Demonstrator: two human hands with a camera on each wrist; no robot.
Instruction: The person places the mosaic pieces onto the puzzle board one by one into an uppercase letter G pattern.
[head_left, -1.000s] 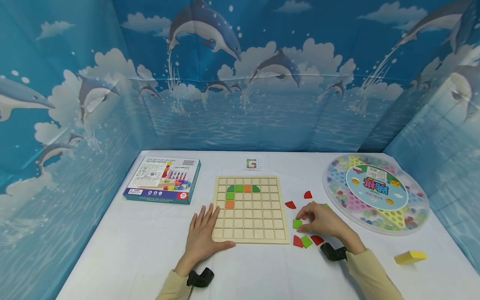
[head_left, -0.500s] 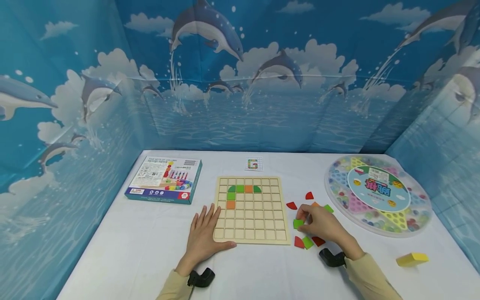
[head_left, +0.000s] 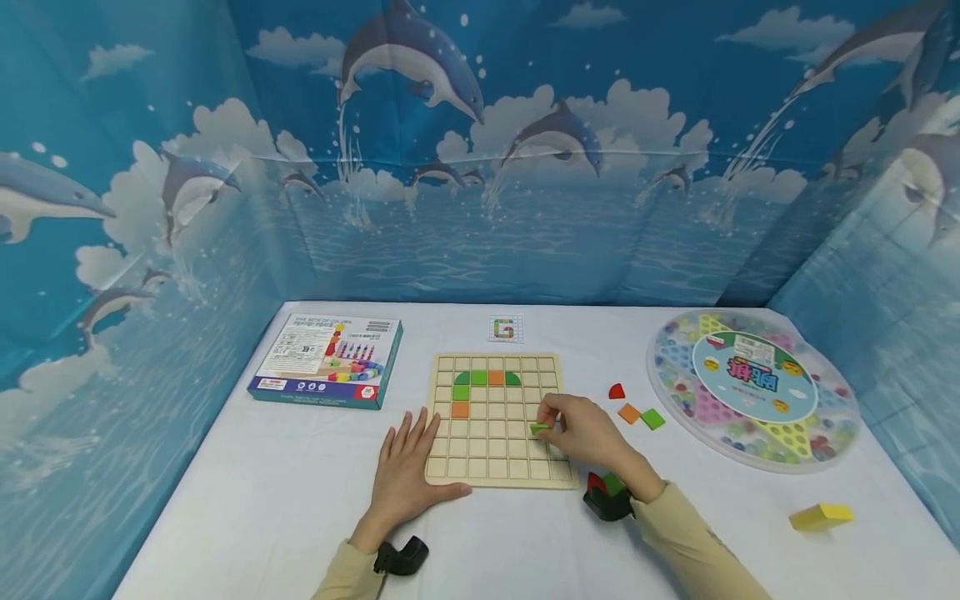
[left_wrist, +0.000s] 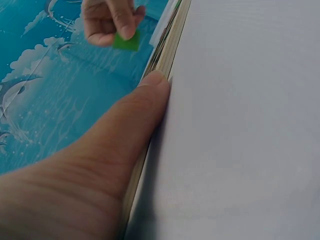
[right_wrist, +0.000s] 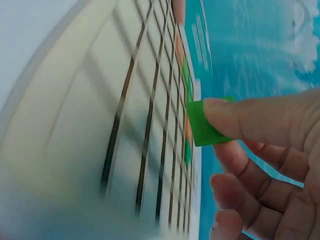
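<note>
A green square tile [right_wrist: 200,125] is pinched between thumb and finger of my right hand [head_left: 581,429], held above the right part of the wooden grid board [head_left: 480,467]. The left wrist view also shows this green tile in the right hand [left_wrist: 112,22]. My left hand [head_left: 408,462] lies spread at the board's lower left corner, its thumb [left_wrist: 135,110] along the near edge. On the board, green and orange tiles form a row with rounded green corner pieces, and an orange square [head_left: 460,409] ends the short column at left.
Right of the board lie a red quarter piece [head_left: 617,391], an orange tile [head_left: 629,413] and a green tile [head_left: 652,418]. More pieces are partly hidden by the right wrist. Around stand a pattern card [head_left: 506,327], a box [head_left: 326,360], a round marble game [head_left: 753,387] and a yellow block [head_left: 821,517].
My right hand has picked up the green square tile from beside the board and carried it left over the grid. The left hand has stayed in place.
</note>
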